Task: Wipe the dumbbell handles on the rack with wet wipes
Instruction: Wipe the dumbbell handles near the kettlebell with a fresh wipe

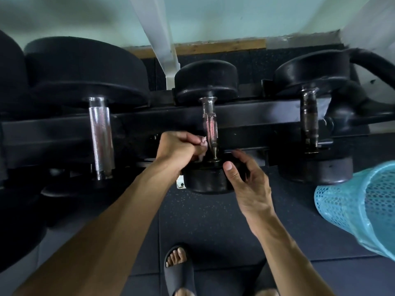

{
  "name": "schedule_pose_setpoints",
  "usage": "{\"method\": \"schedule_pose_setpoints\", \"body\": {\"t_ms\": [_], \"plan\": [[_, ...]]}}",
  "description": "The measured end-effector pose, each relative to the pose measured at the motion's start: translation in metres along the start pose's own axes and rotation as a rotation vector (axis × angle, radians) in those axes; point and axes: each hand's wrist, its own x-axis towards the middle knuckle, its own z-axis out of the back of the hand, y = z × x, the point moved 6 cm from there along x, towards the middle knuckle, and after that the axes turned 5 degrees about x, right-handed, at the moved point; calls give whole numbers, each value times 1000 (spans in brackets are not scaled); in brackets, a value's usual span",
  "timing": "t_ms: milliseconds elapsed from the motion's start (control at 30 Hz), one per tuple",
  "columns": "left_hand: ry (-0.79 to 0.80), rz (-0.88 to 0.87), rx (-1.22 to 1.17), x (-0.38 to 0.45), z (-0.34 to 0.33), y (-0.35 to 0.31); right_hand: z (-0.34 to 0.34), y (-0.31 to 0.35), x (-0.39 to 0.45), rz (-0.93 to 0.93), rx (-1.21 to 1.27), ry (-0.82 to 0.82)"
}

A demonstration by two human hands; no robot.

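Three black round-headed dumbbells lie across the black metal rack [245, 116], each with its handle pointing toward the camera. The large left dumbbell [85, 69] has a straight, bright chrome knurled handle [100, 137]. The smaller middle dumbbell [206, 82] has a shiny contoured metal handle [210, 127] with a pinkish reflection, and its near head [205, 180] hangs over the front rail. A small crumpled pale wet wipe [202, 144] sits against the lower left side of this handle. The right dumbbell [312, 69] has a darker, dull handle [308, 120].
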Motion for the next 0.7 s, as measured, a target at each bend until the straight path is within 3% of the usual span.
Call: {"method": "schedule_pose_setpoints", "body": {"t_ms": [167,267,333,433,600,700], "plan": [[-101,-113,-214,16,-3,-26,2,-2,1,-15,-7,-11],[-99,-73,-141,15,-1,-14,2,-3,1,-2,-5,-18],[-35,-64,43,9,0,-3,2,-4,1,-1,-2,-24],[50,-152,244,-1,-1,1,1,-7,2,14,13,-26],[-176,-243,19,17,3,-23,1,-11,5,17,34,-4],[-87,-198,61,13,-2,-16,2,-12,5,18,44,-7]]}}
